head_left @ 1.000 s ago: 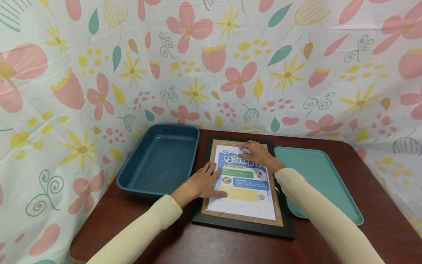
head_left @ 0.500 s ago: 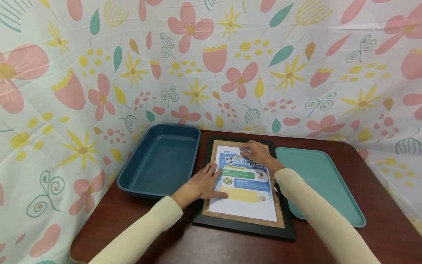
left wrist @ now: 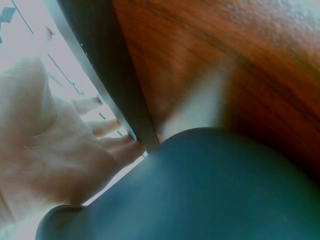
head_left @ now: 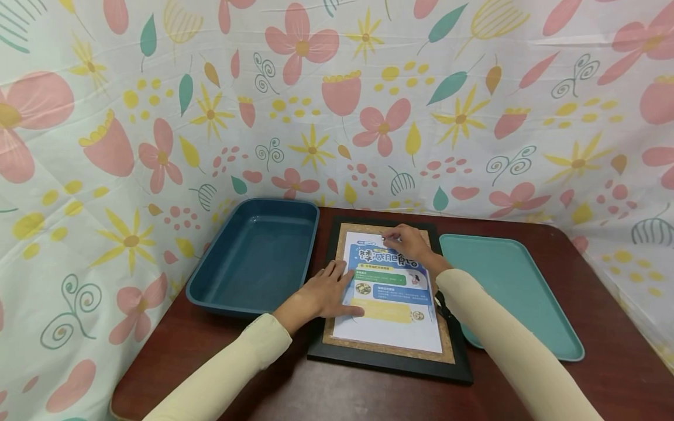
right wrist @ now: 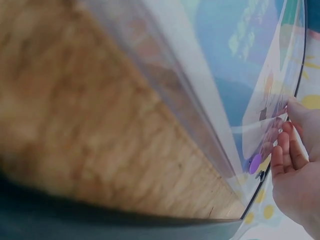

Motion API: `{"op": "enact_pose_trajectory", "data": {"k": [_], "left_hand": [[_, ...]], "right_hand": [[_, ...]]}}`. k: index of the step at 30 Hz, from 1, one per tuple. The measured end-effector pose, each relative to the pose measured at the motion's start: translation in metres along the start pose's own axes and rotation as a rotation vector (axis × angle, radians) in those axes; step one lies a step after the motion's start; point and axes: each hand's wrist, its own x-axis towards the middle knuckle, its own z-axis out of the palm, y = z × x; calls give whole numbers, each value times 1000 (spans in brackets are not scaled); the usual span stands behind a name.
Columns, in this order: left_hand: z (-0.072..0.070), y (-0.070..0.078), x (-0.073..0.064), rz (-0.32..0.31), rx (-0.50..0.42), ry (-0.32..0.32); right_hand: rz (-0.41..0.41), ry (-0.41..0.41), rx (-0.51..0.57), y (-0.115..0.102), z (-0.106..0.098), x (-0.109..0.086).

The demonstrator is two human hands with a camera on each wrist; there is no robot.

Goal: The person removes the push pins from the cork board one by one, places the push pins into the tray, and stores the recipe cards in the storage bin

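Observation:
A printed poster in a clear sleeve lies on a cork board with a black frame. My left hand rests spread over the poster's left edge, fingers straight. At the poster's top edge my right hand pinches a small dark pushpin between thumb and fingertips; the grip is partly hidden. In the right wrist view a purple pushpin shows beside the curled fingers of the right hand. The left hand has its palm over the board's edge in the left wrist view.
An empty deep blue tray stands left of the board. A shallow teal tray lies on the right under the right forearm. Both sit on a dark red-brown table. Flower-printed cloth hangs behind and at the sides.
My right thumb and fingers have drawn closer together at the poster's top edge. The left hand, board and trays stay where they were.

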Motion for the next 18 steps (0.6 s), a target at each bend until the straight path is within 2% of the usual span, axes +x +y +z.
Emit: {"op": "enact_pose_trajectory", "data": {"k": [7,18], "left_hand": [[1,0,0,-1,6,1],[0,0,0,0,-8,-1]], "right_hand": [[73,7,63,3,4,3],[101,25,94,4,5,6]]}}
